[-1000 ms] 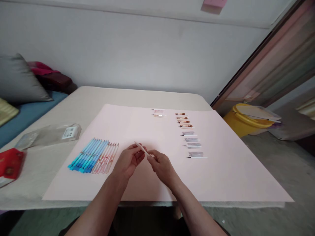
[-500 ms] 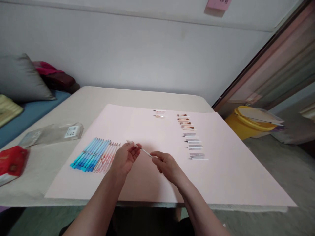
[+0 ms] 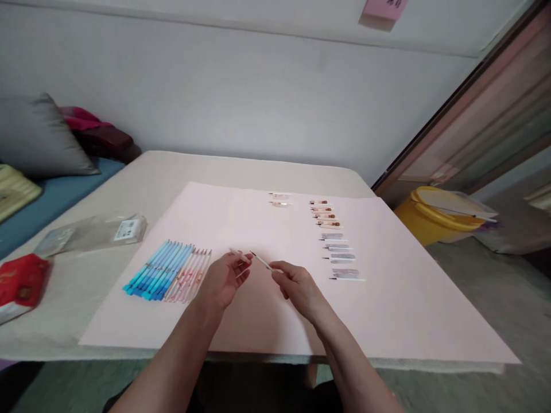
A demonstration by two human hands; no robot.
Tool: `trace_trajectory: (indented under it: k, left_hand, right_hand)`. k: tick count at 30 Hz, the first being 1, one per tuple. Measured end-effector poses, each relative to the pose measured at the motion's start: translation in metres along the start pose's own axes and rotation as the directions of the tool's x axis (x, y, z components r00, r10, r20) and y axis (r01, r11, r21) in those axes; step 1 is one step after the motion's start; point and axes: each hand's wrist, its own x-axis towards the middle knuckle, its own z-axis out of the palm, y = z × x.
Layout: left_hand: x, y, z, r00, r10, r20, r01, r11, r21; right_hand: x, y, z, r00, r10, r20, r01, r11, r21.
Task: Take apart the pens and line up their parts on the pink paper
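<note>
My left hand (image 3: 224, 280) pinches a short pale pen cap (image 3: 238, 254) just above the pink sheet (image 3: 387, 310). Close to its right, my right hand (image 3: 297, 287) pinches a thin white pen refill (image 3: 260, 261) whose dark tip points up and left toward the left hand. The two parts are apart by a small gap. A row of several blue and pink-patterned pens (image 3: 170, 271) lies on the sheet left of my left hand.
Small pen parts lie in a column (image 3: 333, 241) at the sheet's far right, with two more (image 3: 279, 199) further back. A clear plastic packet (image 3: 92, 232) and a red pack (image 3: 19, 284) sit on the table's left. A yellow bucket (image 3: 424, 215) stands on the floor to the right.
The pen was whole between both hands a second ago. The hands have drawn apart, the left keeping the cap and the right drawing the refill out to the right.
</note>
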Motion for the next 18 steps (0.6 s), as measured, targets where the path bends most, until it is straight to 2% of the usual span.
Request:
trace_trajectory:
  k: [2, 4, 6, 11, 18]
  left_hand:
    - [0.000, -0.006, 0.002, 0.994, -0.091, 0.059, 0.091, 0.996, -0.008]
    - [-0.001, -0.013, 0.004, 0.971, -0.200, 0.134, 0.206, 0.978, -0.033]
    - [-0.002, -0.019, 0.006, 0.953, -0.254, 0.164, 0.262, 0.965, -0.028]
    - [-0.006, -0.026, 0.013, 0.976, -0.178, 0.126, 0.168, 0.982, 0.082]
    - [-0.006, -0.031, 0.012, 0.964, -0.174, 0.203, 0.157, 0.983, 0.098]
  right_hand:
    - [0.001, 0.002, 0.002, 0.998, -0.022, -0.052, 0.015, 0.993, -0.118]
    - [0.001, 0.004, 0.003, 0.993, -0.062, -0.100, 0.035, 0.968, -0.248]
    - [0.000, 0.004, 0.003, 0.989, -0.094, -0.118, 0.049, 0.940, -0.338]
    - [-0.001, 0.003, 0.003, 0.993, -0.097, -0.063, 0.058, 0.890, -0.451]
    - [-0.002, 0.001, 0.003, 0.998, -0.066, -0.023, 0.045, 0.862, -0.506]
